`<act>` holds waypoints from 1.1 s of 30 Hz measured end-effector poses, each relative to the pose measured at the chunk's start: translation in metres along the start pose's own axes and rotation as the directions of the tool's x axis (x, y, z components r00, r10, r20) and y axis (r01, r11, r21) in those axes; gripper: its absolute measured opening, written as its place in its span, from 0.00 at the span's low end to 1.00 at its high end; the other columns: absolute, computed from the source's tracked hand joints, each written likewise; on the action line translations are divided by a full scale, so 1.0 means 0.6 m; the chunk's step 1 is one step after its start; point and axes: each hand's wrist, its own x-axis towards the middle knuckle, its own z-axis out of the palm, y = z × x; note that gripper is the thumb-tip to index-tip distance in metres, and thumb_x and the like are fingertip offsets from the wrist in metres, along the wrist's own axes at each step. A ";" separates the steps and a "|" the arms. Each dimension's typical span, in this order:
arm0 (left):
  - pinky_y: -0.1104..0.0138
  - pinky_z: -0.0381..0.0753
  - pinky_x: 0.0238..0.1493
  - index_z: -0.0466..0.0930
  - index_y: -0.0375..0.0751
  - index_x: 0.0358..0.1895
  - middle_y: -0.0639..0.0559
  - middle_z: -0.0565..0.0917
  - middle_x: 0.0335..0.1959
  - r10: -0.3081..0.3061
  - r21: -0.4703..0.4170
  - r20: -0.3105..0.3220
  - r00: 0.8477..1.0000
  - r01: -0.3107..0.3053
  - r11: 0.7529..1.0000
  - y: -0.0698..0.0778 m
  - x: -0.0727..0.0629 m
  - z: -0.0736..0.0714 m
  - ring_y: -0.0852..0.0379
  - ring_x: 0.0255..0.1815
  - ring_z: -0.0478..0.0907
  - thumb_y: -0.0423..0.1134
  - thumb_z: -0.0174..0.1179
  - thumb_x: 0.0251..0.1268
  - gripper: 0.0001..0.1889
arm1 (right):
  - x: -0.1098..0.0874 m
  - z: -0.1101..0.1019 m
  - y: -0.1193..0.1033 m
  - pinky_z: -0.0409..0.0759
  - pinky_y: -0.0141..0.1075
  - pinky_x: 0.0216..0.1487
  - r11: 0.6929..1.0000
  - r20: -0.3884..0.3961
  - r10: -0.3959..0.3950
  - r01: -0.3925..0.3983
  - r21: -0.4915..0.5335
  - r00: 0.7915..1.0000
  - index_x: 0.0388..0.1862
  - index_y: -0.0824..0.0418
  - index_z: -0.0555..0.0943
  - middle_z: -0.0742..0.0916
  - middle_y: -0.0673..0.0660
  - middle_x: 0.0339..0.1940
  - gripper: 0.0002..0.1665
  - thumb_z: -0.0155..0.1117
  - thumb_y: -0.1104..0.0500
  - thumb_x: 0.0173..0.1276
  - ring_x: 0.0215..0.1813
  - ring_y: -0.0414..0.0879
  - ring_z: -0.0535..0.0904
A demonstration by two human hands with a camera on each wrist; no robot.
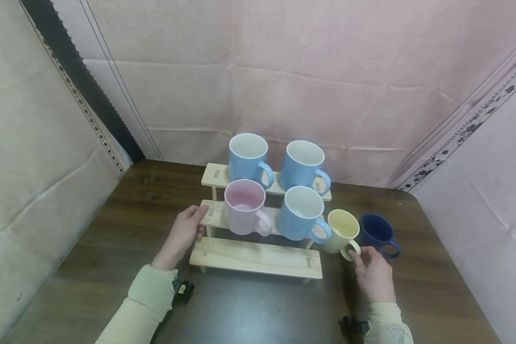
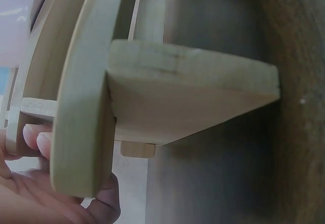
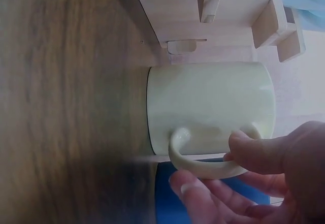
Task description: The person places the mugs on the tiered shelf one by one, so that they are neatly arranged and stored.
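Note:
A three-tier wooden rack [image 1: 255,258] stands on the table. My left hand [image 1: 185,231] grips the left end of its middle shelf, thumb on top and fingers curled beneath. At the rack's right side a yellow mug [image 1: 341,228] stands upright on the table. The thumb and fingers of my right hand [image 1: 374,272] pinch its handle [image 3: 213,169]. Close beside it sits a dark blue mug [image 1: 376,233], partly behind the yellow one in the right wrist view. On the middle shelf are a pink mug [image 1: 242,210] and a light blue mug [image 1: 301,212].
Two more light blue mugs [image 1: 248,155] stand on the top shelf. The bottom shelf is bare wood. Pale cloth [image 1: 284,86] hangs behind the table and on both sides. The dark wooden table [image 1: 249,315] extends in front of the rack.

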 end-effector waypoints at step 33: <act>0.66 0.70 0.30 0.70 0.37 0.39 0.51 0.69 0.23 0.004 0.033 -0.005 1.000 -0.003 0.999 0.004 -0.004 -0.001 0.55 0.25 0.69 0.55 0.46 0.76 0.21 | -0.010 0.002 -0.004 0.79 0.52 0.45 0.992 0.073 0.052 -0.060 0.112 0.996 0.48 0.67 0.76 0.85 0.70 0.45 0.17 0.59 0.52 0.73 0.39 0.55 0.86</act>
